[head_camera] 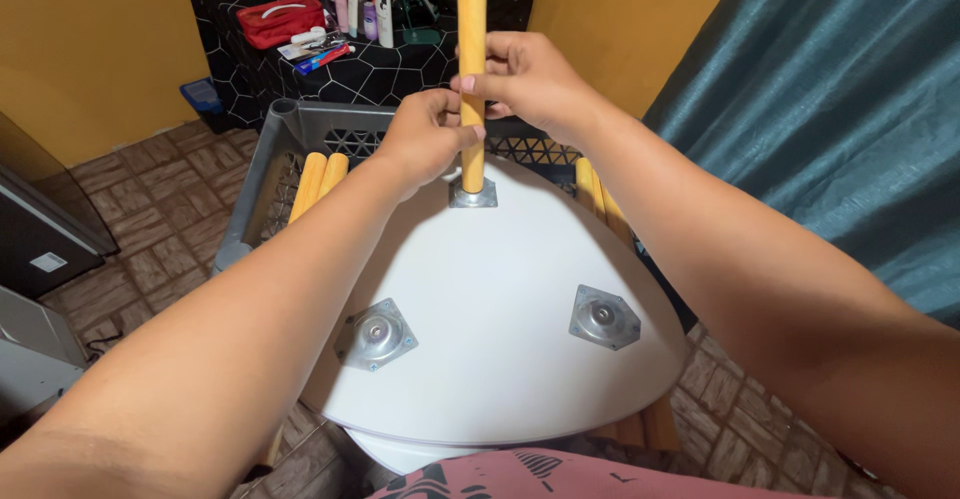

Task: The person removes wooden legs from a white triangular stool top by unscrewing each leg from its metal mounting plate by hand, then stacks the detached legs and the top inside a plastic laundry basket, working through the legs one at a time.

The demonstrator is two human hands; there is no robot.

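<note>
A white rounded-triangle tabletop (500,309) lies upside down across a grey plastic crate (262,164). It carries three metal mounting plates; two of them (376,335) (603,316) are bare. A yellow wooden leg (472,19) stands upright in the far plate (472,195). My left hand (428,137) grips the leg low on its left side. My right hand (524,77) wraps around it just above, from the right. Both hands touch each other on the leg.
More yellow legs (318,181) lie in the crate on the left, and others (597,199) on the right. A black honeycomb-patterned table (380,69) behind holds a red pouch (280,21) and bottles. A teal curtain (840,119) hangs at right. The floor is brick-patterned tile.
</note>
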